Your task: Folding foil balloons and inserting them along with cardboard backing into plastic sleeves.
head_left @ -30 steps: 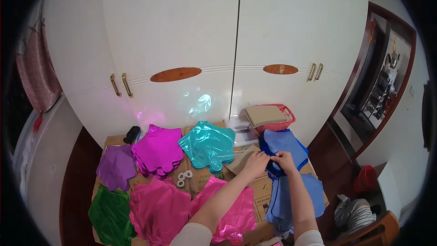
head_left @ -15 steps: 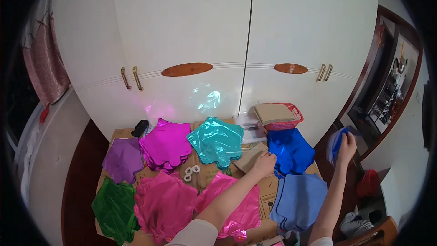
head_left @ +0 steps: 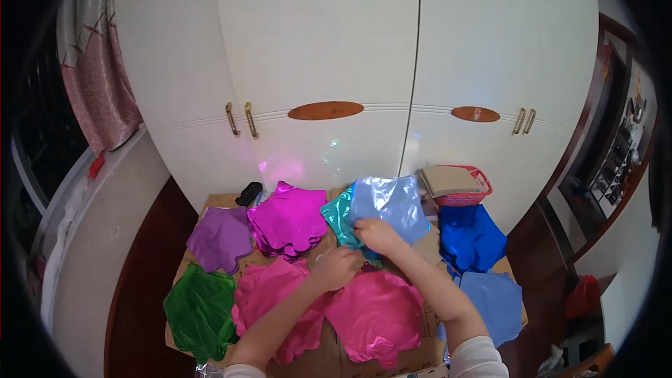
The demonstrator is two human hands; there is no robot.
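While the right hand (head_left: 376,234) pinches the light blue foil balloon (head_left: 389,206) over the teal stack (head_left: 339,218), just ahead, the left hand (head_left: 336,267) rests loosely curled, holding nothing visible, slightly farther back.

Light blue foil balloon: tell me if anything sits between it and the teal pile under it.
Nothing visible does. The right hand holds the light blue foil balloon by its lower edge, directly over the teal pile, which shows bare at its left side. The left hand rests lower down, by the pink balloons, out of the way.
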